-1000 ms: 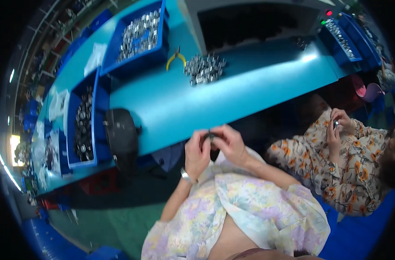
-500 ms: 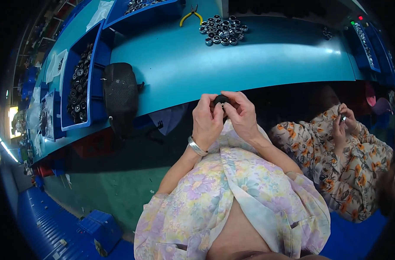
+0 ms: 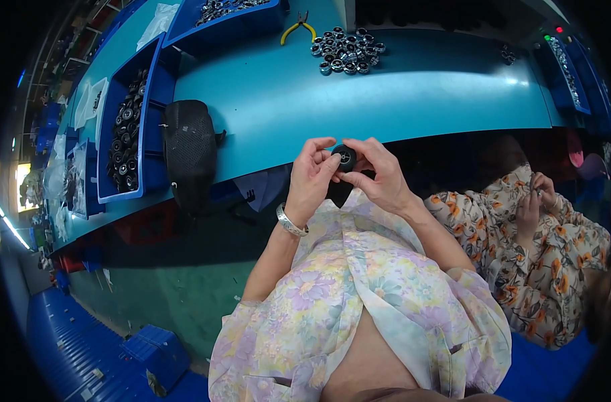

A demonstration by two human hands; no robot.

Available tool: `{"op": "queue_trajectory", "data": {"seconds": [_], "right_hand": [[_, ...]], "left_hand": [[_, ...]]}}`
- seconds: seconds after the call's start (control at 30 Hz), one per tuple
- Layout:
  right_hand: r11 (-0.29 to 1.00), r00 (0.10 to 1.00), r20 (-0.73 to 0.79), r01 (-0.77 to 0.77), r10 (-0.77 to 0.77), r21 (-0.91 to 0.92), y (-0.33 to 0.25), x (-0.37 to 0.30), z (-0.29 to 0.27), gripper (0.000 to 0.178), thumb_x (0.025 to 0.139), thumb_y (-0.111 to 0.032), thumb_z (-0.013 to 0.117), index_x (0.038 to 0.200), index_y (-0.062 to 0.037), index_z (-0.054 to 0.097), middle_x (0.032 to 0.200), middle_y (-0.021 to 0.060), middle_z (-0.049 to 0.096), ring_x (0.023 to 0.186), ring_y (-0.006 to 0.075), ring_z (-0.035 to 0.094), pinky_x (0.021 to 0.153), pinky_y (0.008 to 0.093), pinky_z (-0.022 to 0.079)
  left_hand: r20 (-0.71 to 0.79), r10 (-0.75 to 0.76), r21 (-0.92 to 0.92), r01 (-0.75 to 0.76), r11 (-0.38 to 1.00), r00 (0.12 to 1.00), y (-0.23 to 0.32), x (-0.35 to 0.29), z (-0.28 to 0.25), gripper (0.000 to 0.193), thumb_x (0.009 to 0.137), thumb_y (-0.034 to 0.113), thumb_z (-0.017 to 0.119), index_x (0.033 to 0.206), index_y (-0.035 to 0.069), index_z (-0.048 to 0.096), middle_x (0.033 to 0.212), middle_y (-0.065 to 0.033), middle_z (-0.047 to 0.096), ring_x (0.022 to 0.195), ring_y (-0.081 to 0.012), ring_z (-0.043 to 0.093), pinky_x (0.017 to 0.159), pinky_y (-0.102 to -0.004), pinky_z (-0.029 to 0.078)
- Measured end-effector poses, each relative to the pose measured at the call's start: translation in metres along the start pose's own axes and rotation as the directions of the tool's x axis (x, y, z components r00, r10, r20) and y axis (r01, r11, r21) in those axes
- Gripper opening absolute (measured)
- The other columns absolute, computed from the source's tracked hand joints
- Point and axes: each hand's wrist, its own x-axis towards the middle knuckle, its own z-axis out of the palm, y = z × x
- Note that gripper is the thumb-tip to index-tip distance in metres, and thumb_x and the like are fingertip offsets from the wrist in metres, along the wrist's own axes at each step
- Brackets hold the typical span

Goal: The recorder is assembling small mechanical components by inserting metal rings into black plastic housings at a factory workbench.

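Note:
Just off the table's front edge, I hold a small black wheel [image 3: 346, 158] up before me, its round face with a paler hub turned toward me. My left hand [image 3: 311, 175] pinches it from the left with thumb and fingertips, the other fingers curled. My right hand [image 3: 382, 175] grips its right side between thumb and fingers. Part of the rim is hidden behind my fingertips. On my left wrist sits a silver bracelet [image 3: 291, 220].
Left on the teal table [image 3: 272, 100] stands a blue bin [image 3: 142, 144] of black round parts, beside a dark mesh-covered pad [image 3: 189, 144]. Yellow-handled pliers [image 3: 299, 28] lie near a pile of shiny round parts [image 3: 348, 51]. At right, a co-worker's hands [image 3: 533, 201] hold something small.
The wheel has turned so that its hubbed face shows toward me. My hands have shifted their grip and spread slightly apart around it.

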Motion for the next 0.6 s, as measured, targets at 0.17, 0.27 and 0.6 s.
{"op": "queue_trajectory", "data": {"seconds": [0.17, 0.27, 0.6], "right_hand": [[0.997, 0.998, -0.028, 0.049, -0.051, -0.056, -0.005, 0.004, 0.002, 0.048, 0.075, -0.002, 0.073, 0.120, 0.0003, 0.054, 0.098, 0.0127, 0.055, 0.072, 0.0188, 0.062, 0.062, 0.0277, 0.052], [0.995, 0.998, -0.026, 0.059, -0.061, -0.075, -0.004, 0.007, 0.004, 0.046, 0.075, -0.003, 0.074, 0.116, 0.0012, 0.055, 0.097, 0.0131, 0.055, 0.072, 0.0196, 0.062, 0.061, 0.0282, 0.053], [0.991, 0.982, -0.144, 0.119, -0.126, -0.053, -0.002, 0.011, 0.008, 0.038, 0.074, -0.004, 0.074, 0.108, 0.0009, 0.056, 0.093, 0.0122, 0.055, 0.076, 0.0202, 0.061, 0.061, 0.0277, 0.053]], "left_hand": [[-0.012, -0.030, -0.065, 0.030, 0.997, 0.999, -0.001, -0.002, -0.002, 0.024, 0.091, 0.008, 0.061, 0.112, -0.001, 0.051, 0.090, -0.0044, 0.062, 0.075, -0.0055, 0.057, 0.066, -0.0199, 0.047], [-0.007, -0.023, -0.070, 0.022, 0.997, 1.000, -0.001, -0.001, -0.002, 0.022, 0.091, 0.008, 0.062, 0.109, 0.000, 0.052, 0.090, -0.0036, 0.062, 0.076, -0.0054, 0.056, 0.066, -0.0199, 0.047], [-0.003, -0.042, -0.423, 0.037, 0.905, 0.999, -0.007, 0.003, 0.003, 0.019, 0.094, 0.011, 0.060, 0.110, 0.001, 0.054, 0.094, -0.0030, 0.061, 0.078, -0.0058, 0.057, 0.070, -0.0199, 0.048]]}}
